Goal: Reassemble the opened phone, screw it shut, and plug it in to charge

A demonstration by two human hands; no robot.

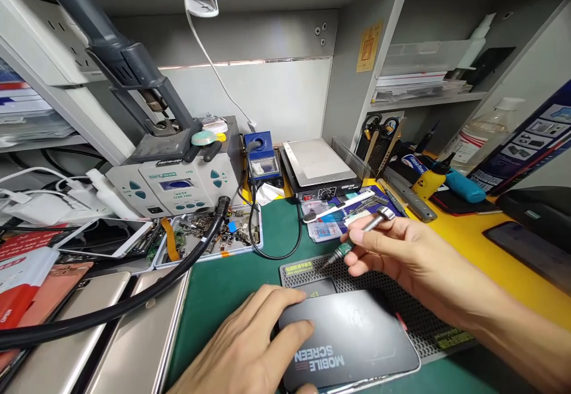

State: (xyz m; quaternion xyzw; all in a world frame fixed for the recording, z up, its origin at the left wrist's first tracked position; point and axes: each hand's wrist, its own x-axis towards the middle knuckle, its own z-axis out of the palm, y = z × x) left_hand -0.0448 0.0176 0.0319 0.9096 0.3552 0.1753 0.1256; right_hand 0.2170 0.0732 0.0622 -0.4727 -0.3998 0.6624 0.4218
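Observation:
My left hand (pixel 250 343) grips the left end of a smartphone (pixel 357 334), fingers over its edge and face. The phone's dark, glossy face carries the words "MOBILE SCREEN", upside down from here. A small red tab (pixel 401 321) sticks out at its far right edge. Between the thumb and fingers of my right hand (pixel 395 251) is a slim screwdriver (pixel 342 251) with a green band and a metal cap. Its tip points down and left, above the perforated anti-slip pad (pixel 301 274), apart from the phone. The phone lies partly over that pad.
A hot-air rework station (pixel 178 185) stands back left, its black hose (pixel 169 284) crossing the left side. Beside it are a tray of small parts (pixel 214 236), a blue soldering-iron stand (pixel 262 159) and a heating plate (pixel 319 162). Several phones lie left; bottles (pixel 428 178) stand right.

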